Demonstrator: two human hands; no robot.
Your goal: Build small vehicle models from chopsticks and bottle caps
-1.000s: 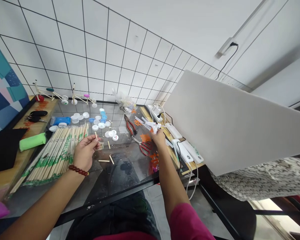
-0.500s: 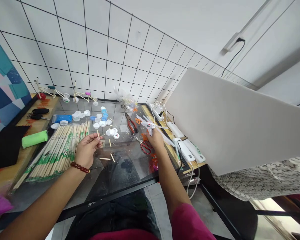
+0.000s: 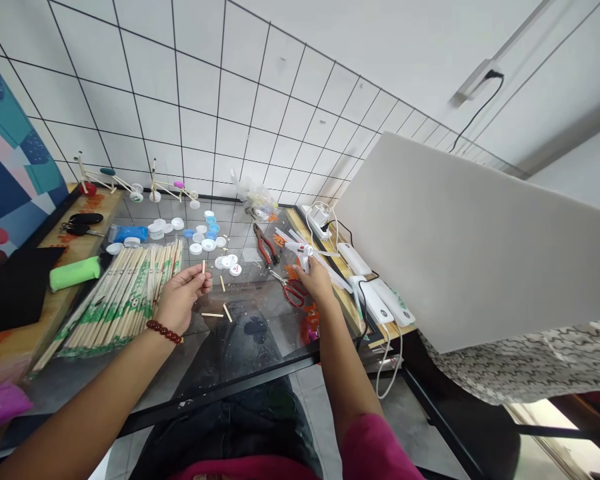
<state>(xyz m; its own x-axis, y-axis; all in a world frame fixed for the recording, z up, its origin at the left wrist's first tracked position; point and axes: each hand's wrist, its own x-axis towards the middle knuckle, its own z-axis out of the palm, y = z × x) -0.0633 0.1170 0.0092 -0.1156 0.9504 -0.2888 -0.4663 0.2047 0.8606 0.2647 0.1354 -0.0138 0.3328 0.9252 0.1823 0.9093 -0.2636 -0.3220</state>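
My left hand (image 3: 184,291) pinches a short piece of chopstick (image 3: 203,267) upright between thumb and fingertips, above the glass tabletop. My right hand (image 3: 314,280) is closed round the handle of a white hot glue gun (image 3: 300,249), whose nozzle end points left; part of the handle is hidden by the fingers. Red-handled scissors (image 3: 294,291) and pliers (image 3: 266,245) lie just left of the right hand. More cut stick pieces (image 3: 213,315) rest on the glass between the hands. White and blue bottle caps (image 3: 209,245) are scattered beyond the left hand.
Packaged chopsticks (image 3: 125,300) lie beside my left forearm. Two small stick-and-cap models (image 3: 173,189) stand at the back near the wire grid. Power strips (image 3: 373,300) with cables line the right edge, beside a large white board (image 3: 460,247). A green clay pack (image 3: 75,273) lies left.
My right hand has closed further round the glue gun's handle. The left hand still holds the stick piece, now turned a little more upright. The whole view has shifted slightly.
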